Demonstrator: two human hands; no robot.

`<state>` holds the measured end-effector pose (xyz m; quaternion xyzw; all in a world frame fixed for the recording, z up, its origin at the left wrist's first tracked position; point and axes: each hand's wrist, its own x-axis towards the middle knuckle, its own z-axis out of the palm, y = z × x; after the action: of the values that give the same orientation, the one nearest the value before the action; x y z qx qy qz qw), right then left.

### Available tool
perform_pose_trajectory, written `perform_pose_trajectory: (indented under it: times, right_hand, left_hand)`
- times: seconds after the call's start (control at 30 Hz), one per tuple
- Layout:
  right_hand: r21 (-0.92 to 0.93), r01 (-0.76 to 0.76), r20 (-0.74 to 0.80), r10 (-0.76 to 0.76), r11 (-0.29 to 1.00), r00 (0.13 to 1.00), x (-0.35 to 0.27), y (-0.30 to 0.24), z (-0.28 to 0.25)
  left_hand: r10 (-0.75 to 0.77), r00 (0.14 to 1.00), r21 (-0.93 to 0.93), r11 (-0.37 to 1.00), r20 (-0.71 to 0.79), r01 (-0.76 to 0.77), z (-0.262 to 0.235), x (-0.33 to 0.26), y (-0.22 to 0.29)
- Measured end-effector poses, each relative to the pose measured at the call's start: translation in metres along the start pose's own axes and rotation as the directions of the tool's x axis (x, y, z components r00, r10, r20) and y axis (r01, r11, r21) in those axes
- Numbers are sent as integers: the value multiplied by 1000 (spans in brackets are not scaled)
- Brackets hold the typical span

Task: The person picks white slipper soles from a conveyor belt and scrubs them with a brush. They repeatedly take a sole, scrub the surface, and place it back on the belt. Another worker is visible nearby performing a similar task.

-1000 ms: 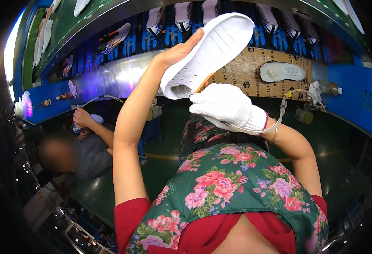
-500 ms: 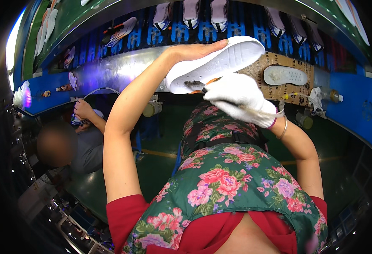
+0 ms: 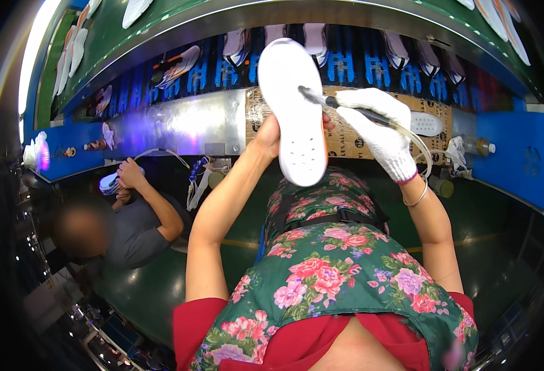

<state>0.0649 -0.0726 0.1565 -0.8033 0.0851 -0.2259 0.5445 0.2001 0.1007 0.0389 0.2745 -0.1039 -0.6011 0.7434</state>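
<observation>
A white shoe sole (image 3: 289,74) stands lengthwise in front of me, its dotted end toward my body. My left hand (image 3: 269,136) grips it around the middle from underneath; its fingertips show at the sole's right edge and the rest of the fingers are hidden. In a white knitted glove, my right hand (image 3: 380,123) is closed around the dark handle of a brush (image 3: 331,101). A clear tube (image 3: 422,148) runs from the handle past my wrist. The dark bristles lie against the sole's face near its right edge.
Below the sole, cardboard (image 3: 349,145) covers part of a metal bench (image 3: 201,120), with another white sole (image 3: 427,123) on it. Behind, shoe uppers (image 3: 237,44) hang among blue holders (image 3: 344,65) under a green shelf (image 3: 191,20). At left, a co-worker (image 3: 139,226) handles a shoe.
The sole has turned from slanting sideways to lengthwise, and its other face is up. My left hand has come down under it. The brush has moved up and right, onto this face.
</observation>
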Motion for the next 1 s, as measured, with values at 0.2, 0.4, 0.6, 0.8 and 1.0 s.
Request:
perform_pose_trajectory:
  times: [0.2, 0.4, 0.6, 0.8, 1.0]
  right_hand:
    - [-112, 105, 189, -83, 988, 979, -1, -6, 4]
    - [-120, 257, 207, -229, 959, 951, -24, -21, 11]
    - [-79, 298, 112, -289, 951, 951, -27, -39, 13]
    - [-190, 318, 99, -304, 929, 947, -28, -41, 8]
    - [-213, 389, 83, -380, 896, 921, -13, -50, 10]
  left_hand:
    - [-121, 927, 101, 981, -355, 167, 27, -30, 2]
    - [181, 983, -495, 853, -22, -168, 18, -39, -13]
    - [167, 986, -525, 839, -8, -146, 40, -45, -15]
    - [326, 945, -401, 864, -17, -305, 70, -27, -19]
    - [352, 935, -499, 805, -35, -321, 58, -16, -33]
